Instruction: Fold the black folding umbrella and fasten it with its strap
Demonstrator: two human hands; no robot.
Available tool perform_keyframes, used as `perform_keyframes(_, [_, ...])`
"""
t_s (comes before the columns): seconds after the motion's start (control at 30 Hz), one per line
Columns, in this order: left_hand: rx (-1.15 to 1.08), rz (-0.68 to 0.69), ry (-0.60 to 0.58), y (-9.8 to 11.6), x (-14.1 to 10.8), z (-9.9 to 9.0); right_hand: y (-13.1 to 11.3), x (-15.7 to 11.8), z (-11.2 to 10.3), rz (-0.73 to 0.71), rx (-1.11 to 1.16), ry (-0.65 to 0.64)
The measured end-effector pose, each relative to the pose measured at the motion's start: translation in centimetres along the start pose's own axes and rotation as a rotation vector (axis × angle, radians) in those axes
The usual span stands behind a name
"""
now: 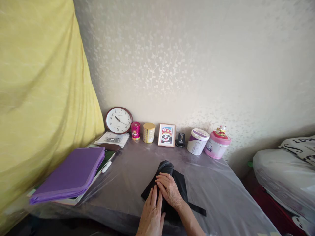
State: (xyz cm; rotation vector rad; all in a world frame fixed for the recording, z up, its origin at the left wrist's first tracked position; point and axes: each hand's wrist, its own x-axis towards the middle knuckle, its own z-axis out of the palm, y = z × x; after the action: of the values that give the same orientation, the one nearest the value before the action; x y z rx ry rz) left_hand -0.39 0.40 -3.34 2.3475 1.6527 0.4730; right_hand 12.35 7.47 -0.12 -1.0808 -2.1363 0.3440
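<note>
A black fabric bundle with loose flaps, much like a collapsed umbrella (180, 180), lies on the table below me. Its far end looks rounded and rolled, and a flat black strap (198, 209) sticks out to the right. My left hand (153, 208) rests on the near left part of the fabric, its fingers stretched forward and lying flat. Just beyond it, my right hand (169, 190) lies across the bundle with fingers extended to the left. The hands are close together and hide the middle of the fabric.
Plastic film covers the grey table (118, 183). A purple folder (70, 172) and a white marker (106, 167) lie left. Along the wall stand a clock (119, 120), several cans, a panda picture frame (166, 135) and a black stapler-like object (180, 140). Wrapped bedding (283, 170) is right.
</note>
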Motion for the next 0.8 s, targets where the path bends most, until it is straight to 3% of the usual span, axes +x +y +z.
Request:
perform_keyframes(0.63, [-0.071, -0.101, -0.142, 1.0, 0.3, -1.9, 7.3, 6.2, 0.5, 0.199, -0.203, -0.053])
perform_keyframes(0.8, [-0.077, -0.132, -0.165, 0.9, 0.2, -1.8, 7.2, 6.2, -0.1, 0.335, -0.287, 0.051])
